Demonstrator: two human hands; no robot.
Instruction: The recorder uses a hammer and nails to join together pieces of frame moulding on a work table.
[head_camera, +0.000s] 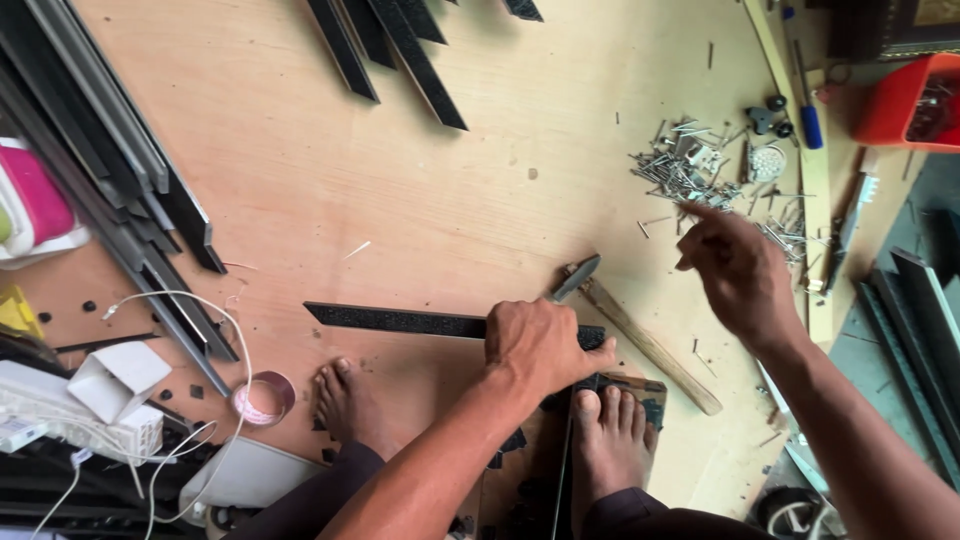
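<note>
— Plywood floor (330, 170) is all around us, light brown, and we sit on it with bare feet. What can't we see well?

— Our left hand (540, 345) lies flat on the black strip (395, 321), fingers curled over it, so the strip's right end is hidden. A second dark piece runs down from that spot between our feet, and our arm covers most of it. We can't tell how the two pieces meet.

— And the hammer (640, 335)?

— Its metal head pokes out just past our left knuckles. Its wooden handle slants away to the right, in plain sight.

— Where is our right hand (735, 270)?

— Up in the air, well apart from the strip. Its fingers are loose and bent, pointing at the pile of nails (690, 165) near it. We can't tell if it pinches a nail; the fingertips are blurry.

— Anything cut off?

— Yes. More black strips (400, 45) run off the top edge, the red bin (905, 100) is cut at the right, and the white cord (195, 345) goes off the bottom left.
</note>
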